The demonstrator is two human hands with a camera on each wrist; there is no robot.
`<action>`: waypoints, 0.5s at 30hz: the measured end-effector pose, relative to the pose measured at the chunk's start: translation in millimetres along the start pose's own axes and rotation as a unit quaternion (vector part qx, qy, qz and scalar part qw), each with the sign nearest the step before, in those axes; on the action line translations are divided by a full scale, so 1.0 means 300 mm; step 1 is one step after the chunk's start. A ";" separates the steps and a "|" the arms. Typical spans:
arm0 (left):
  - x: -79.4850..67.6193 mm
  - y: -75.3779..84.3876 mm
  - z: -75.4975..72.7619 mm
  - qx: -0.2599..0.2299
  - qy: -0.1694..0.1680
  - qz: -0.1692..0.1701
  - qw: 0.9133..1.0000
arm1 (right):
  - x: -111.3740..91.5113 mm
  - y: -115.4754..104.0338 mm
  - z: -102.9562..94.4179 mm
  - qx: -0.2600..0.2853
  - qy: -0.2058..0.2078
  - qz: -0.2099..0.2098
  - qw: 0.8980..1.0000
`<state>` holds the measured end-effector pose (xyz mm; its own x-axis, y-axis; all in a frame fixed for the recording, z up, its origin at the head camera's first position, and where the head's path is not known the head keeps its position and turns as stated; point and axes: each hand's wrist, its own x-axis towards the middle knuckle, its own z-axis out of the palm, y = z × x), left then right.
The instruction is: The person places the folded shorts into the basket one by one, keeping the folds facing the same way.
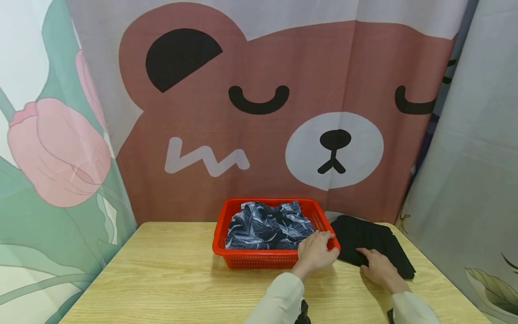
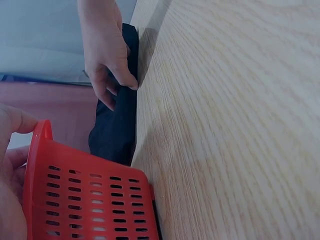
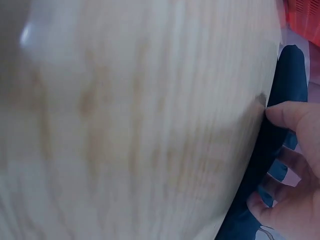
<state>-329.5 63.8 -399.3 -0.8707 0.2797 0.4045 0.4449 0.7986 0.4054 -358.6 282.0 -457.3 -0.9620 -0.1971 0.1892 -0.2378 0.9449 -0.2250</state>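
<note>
In the head view, a red plastic basket (image 1: 263,258) with slotted walls stands on the table and contains a crumpled dark cloth (image 1: 269,227) with a grey-white leaf pattern. My left hand (image 1: 317,249) grips the basket's front right corner, thumb and fingers around the rim, as the left wrist view also shows on the basket (image 2: 95,195). Right of the basket lies a flat folded black cloth (image 1: 370,238). My right hand (image 1: 378,268) rests at its near edge, fingers loosely bent over the top. The right wrist view shows the thumb of this hand (image 3: 300,165) at the cloth's edge.
Both things are on a light wooden table (image 1: 170,279), near its back edge. Behind it hangs a curtain (image 1: 202,189) printed with a brown bear. A pale curtain (image 1: 457,193) hangs along the right side.
</note>
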 end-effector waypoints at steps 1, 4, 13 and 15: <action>0.000 0.000 -0.001 0.001 0.001 0.002 1.000 | 0.001 -0.001 -0.001 -0.003 0.005 -0.005 1.000; -0.001 0.002 -0.005 0.002 0.000 0.002 1.000 | 0.006 0.001 0.001 -0.009 0.015 -0.012 1.000; -0.005 0.005 -0.013 -0.001 -0.005 -0.008 1.000 | 0.017 0.007 0.015 -0.019 0.036 -0.026 0.999; -0.006 0.005 -0.012 -0.003 -0.007 -0.009 1.000 | 0.014 0.006 0.016 -0.024 0.045 -0.036 0.998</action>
<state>-326.6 62.6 -396.5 -0.8818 0.2720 0.3853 0.4293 0.8009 0.4174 -363.5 281.6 -461.4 -0.9261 -0.2433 0.2882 -0.2977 0.9407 -0.1626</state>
